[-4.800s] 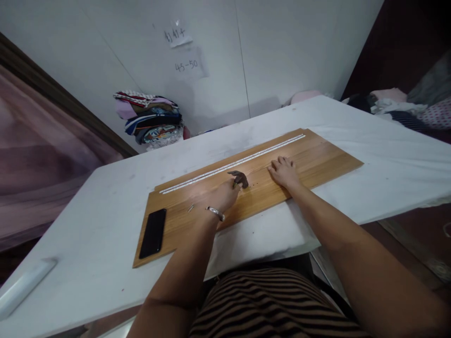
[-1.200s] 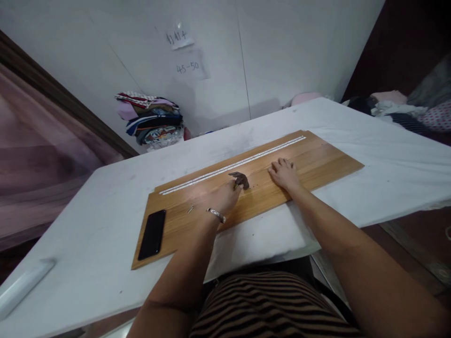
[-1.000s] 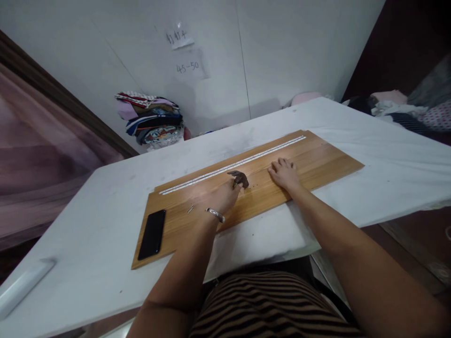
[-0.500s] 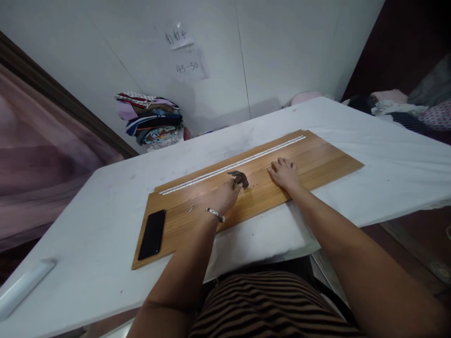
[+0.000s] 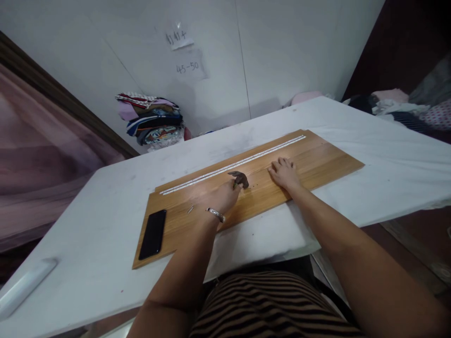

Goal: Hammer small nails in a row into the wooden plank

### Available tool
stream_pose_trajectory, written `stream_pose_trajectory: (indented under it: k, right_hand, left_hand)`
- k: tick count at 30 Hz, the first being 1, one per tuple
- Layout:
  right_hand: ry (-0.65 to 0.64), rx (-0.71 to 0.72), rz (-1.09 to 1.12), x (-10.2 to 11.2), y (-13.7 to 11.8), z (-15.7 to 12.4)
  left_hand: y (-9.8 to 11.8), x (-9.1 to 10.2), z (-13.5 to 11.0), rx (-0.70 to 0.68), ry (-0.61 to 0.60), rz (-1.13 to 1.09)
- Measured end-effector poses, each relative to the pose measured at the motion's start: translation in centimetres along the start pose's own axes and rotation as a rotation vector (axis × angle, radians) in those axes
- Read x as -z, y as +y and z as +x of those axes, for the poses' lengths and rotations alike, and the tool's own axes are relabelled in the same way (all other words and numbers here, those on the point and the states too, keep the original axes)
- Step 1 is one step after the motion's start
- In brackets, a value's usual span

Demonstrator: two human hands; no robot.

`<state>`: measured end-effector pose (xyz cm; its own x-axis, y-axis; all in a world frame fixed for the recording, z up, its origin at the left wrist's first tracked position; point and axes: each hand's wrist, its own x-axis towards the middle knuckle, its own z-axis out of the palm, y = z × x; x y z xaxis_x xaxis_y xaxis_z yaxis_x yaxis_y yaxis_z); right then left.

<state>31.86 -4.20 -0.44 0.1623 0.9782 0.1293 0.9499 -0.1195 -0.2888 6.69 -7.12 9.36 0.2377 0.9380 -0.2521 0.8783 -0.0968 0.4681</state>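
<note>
Pale wall panels [image 5: 299, 56] make up most of the background, with a handwritten paper note [image 5: 188, 67] reading 45-50 stuck on, and a smaller slip [image 5: 179, 40] just above it. Pinkish curtain [image 5: 49, 136] down the left side, a messy stack of folded clothes [image 5: 153, 119] by the wall, more fabric [image 5: 401, 108] heaped over at far right. From my end, the white tabletop [image 5: 95, 220] looks a bit smudged and wrinkled, with a whitish tube-like thing [image 5: 26, 288] lying at its left end.

Wood-grain board [image 5: 327, 157] sits flat across the middle, set at an angle. Along its far side run two thin white strips [image 5: 236, 164], side by side. Black phone [image 5: 152, 234] rests on the left end, and a few little metal pins [image 5: 190, 209], too small for me to make out properly, lie between it and the left hand [image 5: 225, 196].

That hand's wrapped round a hammer [image 5: 241, 180], gripping right up near the head, low over the board by some dark dots [image 5: 254, 186]. Right hand [image 5: 283, 173] is palm down on the wood, fingers loosely spread, nothing visible in it.
</note>
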Motion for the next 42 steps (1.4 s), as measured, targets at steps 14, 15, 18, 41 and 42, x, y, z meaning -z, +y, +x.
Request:
stream_pose_trajectory:
  k: [14, 15, 18, 41, 42]
  right_hand:
    - [-0.001, 0.004, -0.001, 0.05, -0.12, -0.02]
    - [-0.001, 0.001, -0.001, 0.06, -0.12, -0.02]
    - [0.004, -0.001, -0.004, 0.08, -0.12, -0.02]
    - [-0.014, -0.01, 0.012, 0.24, -0.21, -0.07]
    - [-0.012, -0.008, 0.012, 0.21, -0.2, -0.06]
  left_hand:
    - [0.14, 0.16, -0.18, 0.017, 0.008, 0.039]
    - [0.14, 0.16, -0.2, 0.019, 0.004, 0.043]
    - [0.18, 0.18, -0.27, 0.019, -0.006, 0.024]
    - [-0.01, -0.03, -0.16, 0.033, 0.011, -0.067]
    - [0.0, -0.05, -0.2, 0.034, 0.008, -0.064]
